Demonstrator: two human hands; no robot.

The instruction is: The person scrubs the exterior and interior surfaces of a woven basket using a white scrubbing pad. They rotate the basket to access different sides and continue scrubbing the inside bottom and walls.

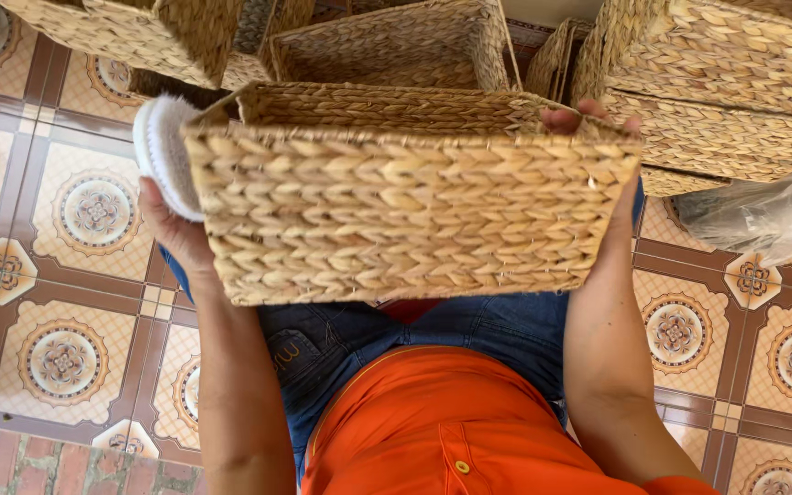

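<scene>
My right hand (588, 119) grips the woven basket (405, 197); my left hand (171, 229) clamps a white brush (162, 151) at frame left. Basket could tip if the rim grip slips.

Left hand (171, 225): raised at the left side, palm turned inward, fingers hidden, grip not discernible | Right hand (588, 117): raised at the right, fingertips (561, 117) curled over an upper edge | Forearms: both bare, rising near-vertical from the lap, well apart, elbows bent
</scene>
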